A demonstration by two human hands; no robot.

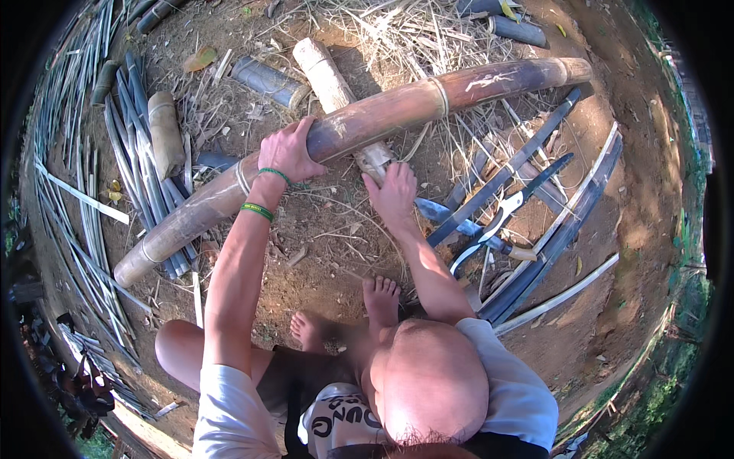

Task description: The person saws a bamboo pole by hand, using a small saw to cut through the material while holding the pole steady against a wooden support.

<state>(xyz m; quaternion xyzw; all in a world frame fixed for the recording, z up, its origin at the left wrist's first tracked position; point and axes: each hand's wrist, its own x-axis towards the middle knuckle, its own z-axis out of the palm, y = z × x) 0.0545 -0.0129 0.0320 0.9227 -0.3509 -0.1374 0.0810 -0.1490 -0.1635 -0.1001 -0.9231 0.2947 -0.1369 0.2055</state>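
Observation:
A thick brown bamboo pole (382,107) lies slantwise across a pale, roughly stripped log (325,73) on the dirt. My left hand (287,153) is wrapped over the pole left of the crossing, its thumb on the near side. Below the pole, my right hand (394,195) closes around the near end of the log, partly covering it. To the right of that hand lie a machete with a bluish blade (443,214) and a wooden handle (521,252), and a tool with a curved white-and-black handle (501,214).
Long split bamboo strips (581,214) lie at the right, with thinner strips (76,191) spread along the left. Short bamboo sections, one dark (267,80) and one tan (164,130), rest beyond the pole. Pale shavings (413,38) pile up at the far side. My bare feet (381,298) are close in front.

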